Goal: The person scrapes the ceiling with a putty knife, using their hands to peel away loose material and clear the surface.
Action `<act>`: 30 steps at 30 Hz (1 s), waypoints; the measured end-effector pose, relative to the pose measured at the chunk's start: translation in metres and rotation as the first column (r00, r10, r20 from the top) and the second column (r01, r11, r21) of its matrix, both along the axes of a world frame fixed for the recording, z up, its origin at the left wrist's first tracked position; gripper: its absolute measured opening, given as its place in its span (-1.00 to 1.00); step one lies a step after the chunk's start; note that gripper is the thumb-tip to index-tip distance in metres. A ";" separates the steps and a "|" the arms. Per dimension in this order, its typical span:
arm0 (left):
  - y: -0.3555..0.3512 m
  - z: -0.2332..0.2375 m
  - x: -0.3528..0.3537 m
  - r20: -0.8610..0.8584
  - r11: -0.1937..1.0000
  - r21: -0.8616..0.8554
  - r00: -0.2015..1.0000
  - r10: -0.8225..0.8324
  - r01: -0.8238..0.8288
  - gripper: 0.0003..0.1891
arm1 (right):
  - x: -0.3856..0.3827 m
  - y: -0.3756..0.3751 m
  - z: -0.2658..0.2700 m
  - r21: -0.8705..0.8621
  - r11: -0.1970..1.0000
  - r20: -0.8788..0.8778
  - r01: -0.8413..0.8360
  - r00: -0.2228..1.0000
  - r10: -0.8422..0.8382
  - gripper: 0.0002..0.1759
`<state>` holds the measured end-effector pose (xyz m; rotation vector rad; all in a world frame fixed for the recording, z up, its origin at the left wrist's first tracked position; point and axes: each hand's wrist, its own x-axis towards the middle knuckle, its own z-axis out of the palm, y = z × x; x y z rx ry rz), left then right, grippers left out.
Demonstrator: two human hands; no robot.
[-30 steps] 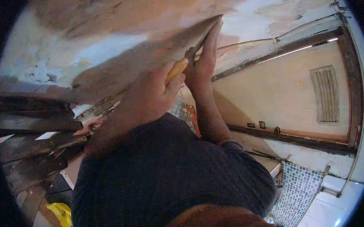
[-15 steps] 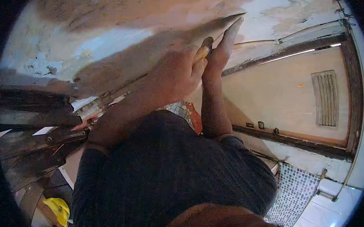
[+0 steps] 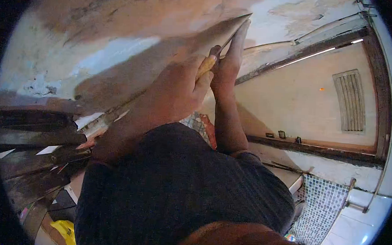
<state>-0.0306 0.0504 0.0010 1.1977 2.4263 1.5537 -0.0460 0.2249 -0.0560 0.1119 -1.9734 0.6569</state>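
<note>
My left hand (image 3: 186, 85) is wrapped round the yellowish handle (image 3: 205, 67) of a pointed trowel-like tool. Its thin metal blade (image 3: 228, 42) slants up to the right, close to the patchy brown and white wall (image 3: 135, 14). Against the blade's right side lies my right hand (image 3: 234, 54), fingers stretched together toward the tip; its palm is hidden. Dark shadows of the arms and tool fall across the wall surface.
A framed cream panel (image 3: 289, 91) with a slatted vent (image 3: 349, 100) stands at right. Dark wooden boards (image 3: 38, 133) stick out at left. Lower down are mosaic tiles (image 3: 326, 202) and a yellow item (image 3: 64, 233). A pipe (image 3: 327, 27) runs along the wall.
Both hands and the tool sit slightly further left and lower in the view. The surroundings have also shifted a little. The grip on the handle is unchanged.
</note>
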 end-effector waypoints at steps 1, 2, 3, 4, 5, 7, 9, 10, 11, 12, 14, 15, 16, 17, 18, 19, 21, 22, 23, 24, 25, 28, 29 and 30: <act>0.006 0.001 -0.004 -0.002 1.000 -0.002 1.000 0.000 0.000 -0.64 | -0.003 0.004 -0.002 0.006 1.000 -0.003 0.031 1.000 -0.031 -0.10; 0.016 0.001 -0.010 0.073 0.997 -0.072 0.997 -0.001 0.006 -0.64 | -0.004 0.007 -0.005 0.012 0.998 0.004 0.057 0.998 -0.057 -0.10; 0.020 0.000 -0.011 0.148 0.990 -0.139 0.989 0.005 0.016 -0.62 | -0.007 0.007 0.000 -0.113 0.993 0.039 0.029 0.999 -0.025 -0.10; 0.017 -0.003 -0.009 0.148 0.991 -0.137 0.989 0.010 0.010 -0.62 | -0.006 0.007 -0.002 -0.111 0.994 0.040 0.023 0.999 -0.019 -0.10; 0.013 -0.007 -0.007 0.106 0.993 -0.120 0.994 0.014 -0.002 -0.60 | -0.004 0.009 -0.005 -0.078 0.997 0.044 0.010 0.999 -0.007 -0.10; -0.001 -0.008 -0.001 0.052 0.995 -0.099 0.999 0.013 -0.008 -0.59 | 0.002 -0.002 -0.005 -0.066 0.998 0.089 0.004 0.996 0.002 -0.12; -0.027 -0.005 0.015 0.109 0.998 -0.015 0.992 0.055 -0.054 -0.63 | 0.012 -0.027 -0.001 -0.072 0.997 0.129 -0.033 0.991 0.043 -0.11; -0.033 -0.003 0.019 0.104 0.999 -0.020 0.993 0.050 -0.049 -0.63 | 0.012 -0.034 -0.001 -0.047 0.998 0.123 -0.039 0.991 0.044 -0.11; -0.039 -0.001 0.024 0.144 0.994 -0.048 0.984 0.108 -0.102 -0.61 | 0.009 -0.036 -0.002 -0.052 0.998 0.124 -0.037 0.991 0.043 -0.11; -0.041 -0.001 0.027 0.188 0.985 -0.079 0.968 0.168 -0.156 -0.59 | 0.006 -0.037 -0.003 -0.056 0.998 0.113 -0.040 0.993 0.046 -0.05; -0.033 -0.017 0.022 0.140 0.986 -0.050 0.976 0.165 -0.160 -0.60 | 0.008 -0.039 -0.001 -0.062 0.997 0.101 -0.045 0.994 0.051 0.01; -0.029 -0.020 0.015 0.077 0.987 -0.017 0.984 0.161 -0.160 -0.60 | 0.009 -0.038 0.004 -0.128 0.992 0.146 -0.022 0.988 0.041 -0.05; -0.024 -0.018 0.008 0.072 0.986 -0.019 0.984 0.164 -0.163 -0.60 | 0.010 -0.036 0.007 -0.192 0.981 0.196 0.004 0.980 0.035 -0.12; -0.017 -0.014 0.004 0.071 0.989 -0.031 0.987 0.146 -0.144 -0.61 | 0.002 -0.026 -0.001 -0.110 0.993 0.120 0.038 0.993 -0.024 -0.14; -0.013 -0.010 0.004 0.071 0.991 -0.044 0.989 0.126 -0.123 -0.62 | 0.005 -0.025 -0.001 -0.112 0.993 0.123 0.036 0.992 -0.022 -0.14; -0.014 -0.002 0.010 0.023 0.991 -0.024 0.991 0.135 -0.134 -0.64 | 0.007 -0.024 0.001 -0.116 0.993 0.119 -0.008 0.993 0.022 -0.08; -0.027 0.006 0.023 -0.036 0.988 -0.035 0.988 0.152 -0.153 -0.64 | 0.014 -0.029 0.009 -0.183 0.977 0.136 -0.113 0.981 0.139 -0.02; -0.030 0.007 0.026 -0.091 0.984 -0.048 0.982 0.165 -0.170 -0.64 | 0.014 -0.030 0.009 -0.183 0.977 0.133 -0.113 0.981 0.139 -0.02; -0.027 0.008 0.024 -0.096 0.984 -0.050 0.982 0.164 -0.170 -0.64 | 0.013 -0.031 0.009 -0.144 0.987 0.154 -0.073 0.984 0.095 -0.03; -0.024 0.008 0.022 -0.067 0.980 -0.097 0.984 0.166 -0.172 -0.65 | 0.012 -0.032 0.008 -0.107 0.994 0.174 -0.032 0.983 0.050 -0.03; -0.021 0.007 0.022 -0.032 0.975 -0.146 0.985 0.167 -0.170 -0.65 | 0.011 -0.032 0.007 -0.116 0.993 0.176 -0.028 0.983 0.048 -0.03; -0.010 -0.002 0.013 -0.004 0.988 -0.058 0.989 0.146 -0.146 -0.65 | 0.010 -0.030 0.006 -0.190 0.980 0.111 -0.063 0.990 0.085 0.00; -0.014 -0.001 0.016 -0.004 0.988 -0.053 0.990 0.144 -0.144 -0.65 | 0.012 -0.030 0.006 -0.171 0.984 0.141 -0.057 0.987 0.082 0.01; -0.020 0.003 0.020 -0.027 0.990 -0.002 0.990 0.141 -0.141 -0.65 | 0.013 -0.028 0.007 -0.149 0.987 0.167 -0.054 0.983 0.079 0.03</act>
